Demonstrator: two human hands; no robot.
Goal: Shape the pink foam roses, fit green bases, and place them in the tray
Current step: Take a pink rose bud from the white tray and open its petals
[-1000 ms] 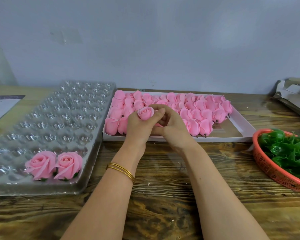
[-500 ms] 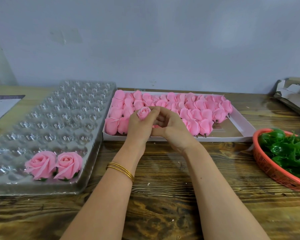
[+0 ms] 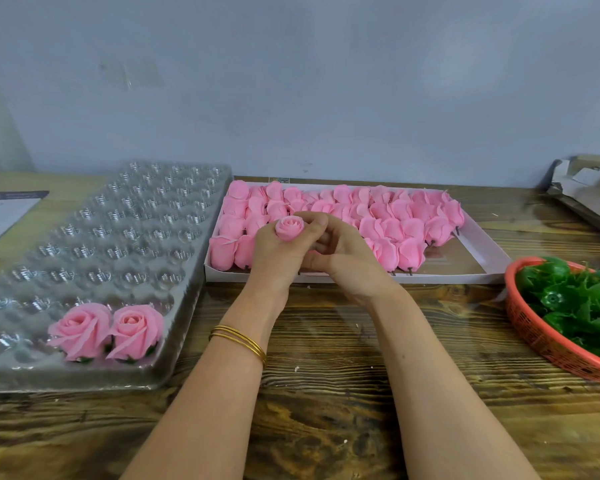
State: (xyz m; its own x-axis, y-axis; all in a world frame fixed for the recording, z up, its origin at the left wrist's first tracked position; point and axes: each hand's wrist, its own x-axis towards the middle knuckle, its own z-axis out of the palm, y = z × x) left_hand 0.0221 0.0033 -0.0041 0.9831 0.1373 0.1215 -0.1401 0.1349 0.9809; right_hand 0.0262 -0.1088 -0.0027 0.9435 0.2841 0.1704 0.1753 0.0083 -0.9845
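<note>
Wooden worktop (image 3: 326, 427). Left of the left hand (image 3: 281, 254): clear tray (image 3: 84, 237), two finished roses (image 3: 108, 329) in its near corner. Right of the right hand (image 3: 350, 261): red basket (image 3: 534, 337) of green bases (image 3: 575, 299). Left hand grips a rosebud (image 3: 289, 228) upright. Right hand is curled against it; cannot tell its grip. Just beyond both hands: box (image 3: 430, 278) of unshaped roses (image 3: 395, 216).

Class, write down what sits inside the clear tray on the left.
Two opened pink roses sit side by side in the near row of the clear tray. Petals cover their green bases except small slivers.
</note>
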